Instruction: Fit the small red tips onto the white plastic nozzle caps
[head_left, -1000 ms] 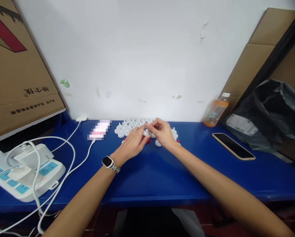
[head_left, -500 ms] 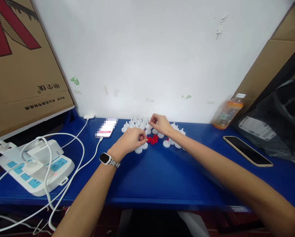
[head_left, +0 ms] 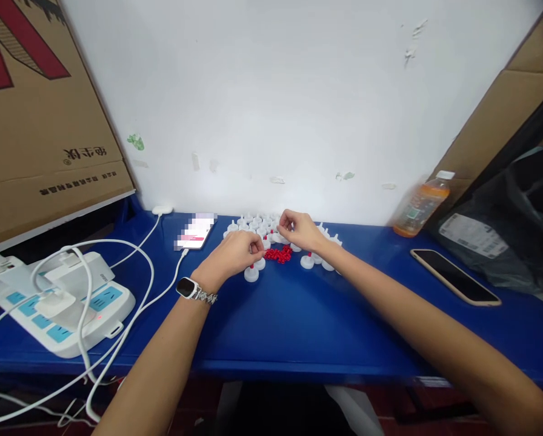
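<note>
My left hand (head_left: 243, 251) is closed in a pinch at the left end of a pile of small red tip caps (head_left: 279, 255); whatever lies between its fingertips is too small to make out. Just under it stands a white nozzle cap (head_left: 251, 275) with a red tip. My right hand (head_left: 299, 232) hovers behind the pile, thumb and fingers curled together beside the upright white nozzle caps (head_left: 257, 224); its grip is hidden. Another white nozzle cap (head_left: 306, 261) with a red tip stands below my right wrist.
On the left are a power strip (head_left: 112, 327) with looping white cables and a charging phone (head_left: 196, 233). At the right lie a second phone (head_left: 456, 277), an orange drink bottle (head_left: 420, 206) and a dark plastic bag (head_left: 512, 212). A white wall (head_left: 271, 109) closes off the back.
My left hand has shifted slightly left, and red tips now show on white caps near it. My right hand stays close to the same spot. The view has tilted a little.
</note>
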`<state>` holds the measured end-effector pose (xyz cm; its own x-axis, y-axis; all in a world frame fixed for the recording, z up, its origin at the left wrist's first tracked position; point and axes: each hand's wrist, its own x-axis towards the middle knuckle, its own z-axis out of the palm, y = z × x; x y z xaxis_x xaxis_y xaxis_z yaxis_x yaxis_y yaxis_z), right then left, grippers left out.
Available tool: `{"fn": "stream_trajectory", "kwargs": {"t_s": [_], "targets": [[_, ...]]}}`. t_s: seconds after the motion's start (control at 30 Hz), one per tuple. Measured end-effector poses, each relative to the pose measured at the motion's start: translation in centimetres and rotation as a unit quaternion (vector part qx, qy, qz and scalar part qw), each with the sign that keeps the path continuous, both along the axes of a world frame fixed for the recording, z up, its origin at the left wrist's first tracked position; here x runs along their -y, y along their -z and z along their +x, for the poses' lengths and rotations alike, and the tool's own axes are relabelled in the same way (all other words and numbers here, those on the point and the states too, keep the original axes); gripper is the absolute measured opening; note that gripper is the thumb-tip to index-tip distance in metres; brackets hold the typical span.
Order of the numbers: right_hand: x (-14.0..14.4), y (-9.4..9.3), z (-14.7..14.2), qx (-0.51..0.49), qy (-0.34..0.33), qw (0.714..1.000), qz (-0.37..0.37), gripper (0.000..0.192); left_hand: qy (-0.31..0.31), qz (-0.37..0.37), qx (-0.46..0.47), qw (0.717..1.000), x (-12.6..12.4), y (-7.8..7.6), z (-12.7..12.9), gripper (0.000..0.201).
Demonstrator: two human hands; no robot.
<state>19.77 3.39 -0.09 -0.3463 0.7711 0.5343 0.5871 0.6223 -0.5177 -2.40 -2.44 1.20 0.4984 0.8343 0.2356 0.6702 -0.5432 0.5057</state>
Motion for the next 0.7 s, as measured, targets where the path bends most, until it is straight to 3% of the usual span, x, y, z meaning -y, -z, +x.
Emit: {"fn": "stream_trajectory", "kwargs": {"t_s": [0.17, 0.33, 0.53, 0.7], "targets": [[-0.2, 0.0, 0.0, 0.115, -0.038, 0.992, -0.038, 0.004, -0.003, -0.002, -0.007, 1.000, 0.0, 0.1, 0.2, 0.015], [-0.4, -0.3, -0.4, 0.175, -0.014, 0.984, 0.014, 0.003, 0.002, 0.017, -0.014, 1.000, -0.1, 0.2, 0.3, 0.015], [-1.3, -0.7, 0.3, 0.150, 0.101, 0.983, 0.020, 0.017, -0.005, 0.014, -0.007, 1.000, -0.1, 0.1, 0.3, 0.016], [-3.6, -0.9, 0.3, 0.211, 0.148, 0.966, -0.038, 0.011, -0.043, 0.105, -0.038, 0.993, 0.3, -0.2, 0.8, 0.025]]}}
